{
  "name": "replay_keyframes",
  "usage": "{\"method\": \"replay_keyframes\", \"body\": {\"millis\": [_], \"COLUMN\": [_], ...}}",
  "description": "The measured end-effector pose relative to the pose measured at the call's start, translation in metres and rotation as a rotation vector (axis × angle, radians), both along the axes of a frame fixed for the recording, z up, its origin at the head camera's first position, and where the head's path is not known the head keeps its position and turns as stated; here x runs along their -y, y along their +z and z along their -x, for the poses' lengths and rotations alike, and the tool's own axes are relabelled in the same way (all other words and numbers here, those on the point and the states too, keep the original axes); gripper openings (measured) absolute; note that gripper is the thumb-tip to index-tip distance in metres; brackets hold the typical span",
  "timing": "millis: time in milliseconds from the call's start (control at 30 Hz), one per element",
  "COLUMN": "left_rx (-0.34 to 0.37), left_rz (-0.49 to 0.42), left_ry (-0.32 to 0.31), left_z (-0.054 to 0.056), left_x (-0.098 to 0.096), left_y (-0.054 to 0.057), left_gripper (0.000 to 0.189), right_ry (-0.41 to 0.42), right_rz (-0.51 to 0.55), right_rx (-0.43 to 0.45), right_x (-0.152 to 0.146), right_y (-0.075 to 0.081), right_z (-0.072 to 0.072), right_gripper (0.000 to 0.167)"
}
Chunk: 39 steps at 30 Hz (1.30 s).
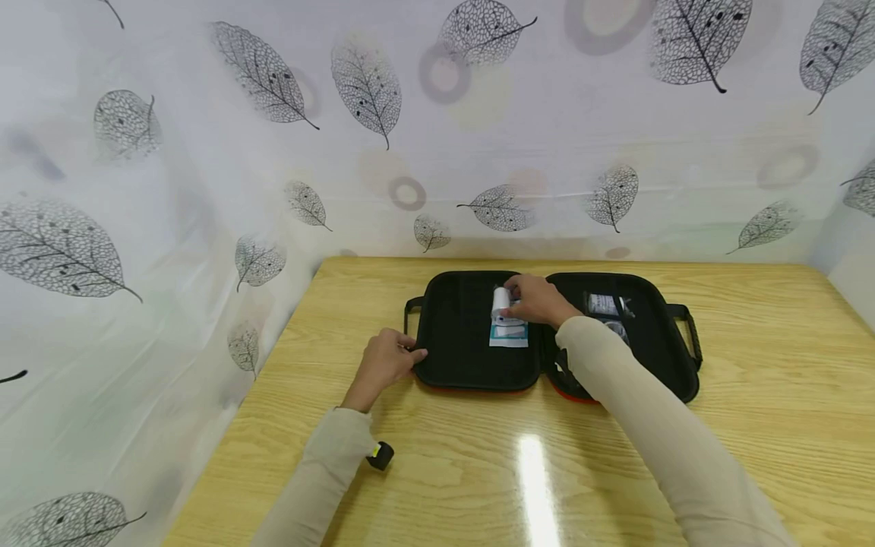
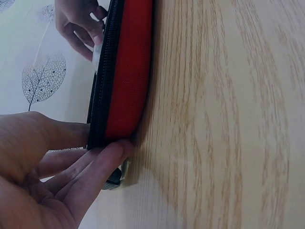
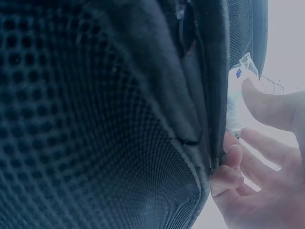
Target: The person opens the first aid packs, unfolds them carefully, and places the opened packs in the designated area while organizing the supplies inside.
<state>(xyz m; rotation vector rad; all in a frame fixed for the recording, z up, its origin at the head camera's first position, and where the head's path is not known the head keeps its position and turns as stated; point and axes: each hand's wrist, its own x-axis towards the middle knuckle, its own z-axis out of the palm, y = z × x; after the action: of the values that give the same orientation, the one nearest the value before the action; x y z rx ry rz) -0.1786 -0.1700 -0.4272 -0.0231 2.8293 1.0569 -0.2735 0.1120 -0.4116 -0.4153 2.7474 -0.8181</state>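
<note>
A black-lined, red-shelled zip case [image 1: 451, 327] lies unfolded on the wooden table, its two halves side by side. My left hand [image 1: 386, 361] pinches the front left corner of the left half; in the left wrist view, thumb and fingers grip the zipped rim of the red shell [image 2: 128, 71]. Over the inner side of that half, my right hand [image 1: 536, 300] holds a white bandage roll [image 1: 501, 301] in clear wrap. Below the roll lies a flat white-and-teal packet [image 1: 509, 336]. The right wrist view shows the thumb against the wrapped roll [image 3: 234, 98], near dark mesh [image 3: 71, 119].
In the case's right half sit a clear-wrapped white pack [image 1: 603, 305] and another wrapped item [image 1: 617, 330], partly behind the right sleeve. Strap handles [image 1: 692, 334] stick out at both ends. A small black-and-yellow object [image 1: 380, 456] rests beside the left sleeve. Leaf-patterned cloth [image 1: 383, 190] hangs behind the table.
</note>
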Motion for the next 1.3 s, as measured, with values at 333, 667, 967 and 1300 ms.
{"method": "replay_keyframes", "body": {"millis": [333, 667, 967, 1300], "left_rx": [0.001, 0.017, 0.016, 0.003], "left_rz": [-0.006, -0.015, -0.010, 0.008], "left_ry": [-0.002, 0.009, 0.003, -0.001], "left_z": [-0.001, -0.002, -0.001, 0.000], "left_x": [0.000, -0.001, -0.001, 0.000], "left_y": [0.002, 0.003, 0.002, 0.000], "left_gripper": [0.031, 0.035, 0.035, 0.032], "right_ry": [0.015, 0.036, 0.031, -0.002], "right_rz": [0.077, 0.070, 0.032, 0.010], "right_rx": [-0.020, -0.115, -0.168, -0.167], "right_x": [-0.007, -0.023, -0.050, -0.099], "right_y": [0.003, 0.013, 0.027, 0.031], "right_z": [-0.002, -0.011, -0.039, -0.069], "right_gripper": [0.056, 0.055, 0.051, 0.053]}}
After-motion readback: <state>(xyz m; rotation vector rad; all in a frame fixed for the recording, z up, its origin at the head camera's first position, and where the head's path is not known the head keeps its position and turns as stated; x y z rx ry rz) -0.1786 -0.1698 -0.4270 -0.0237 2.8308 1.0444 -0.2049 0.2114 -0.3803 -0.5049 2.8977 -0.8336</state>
